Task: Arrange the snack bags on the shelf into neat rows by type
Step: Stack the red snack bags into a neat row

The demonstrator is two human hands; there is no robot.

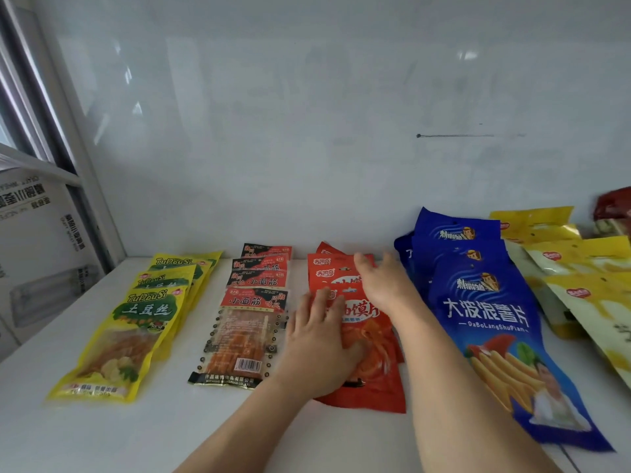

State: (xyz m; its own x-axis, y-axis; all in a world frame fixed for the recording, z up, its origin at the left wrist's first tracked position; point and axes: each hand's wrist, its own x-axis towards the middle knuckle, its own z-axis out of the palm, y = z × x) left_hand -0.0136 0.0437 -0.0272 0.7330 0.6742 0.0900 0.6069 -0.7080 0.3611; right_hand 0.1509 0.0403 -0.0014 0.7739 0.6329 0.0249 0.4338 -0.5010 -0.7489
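The scene was bright and evenly lit, with soft daylight seeming to enter from the window (20,107) at left. Pale glare patches streaked the glossy white wall (307,114). Shadows under the snack bags (116,336) were faint. Wide-angle distortion bent the edges, and the far right edge was blurred.

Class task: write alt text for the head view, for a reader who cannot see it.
Both hands, left hand and right hand, lie flat on the orange bags. On the white shelf, yellow-green bags and red-black bags lie to the left, blue bags to the right.
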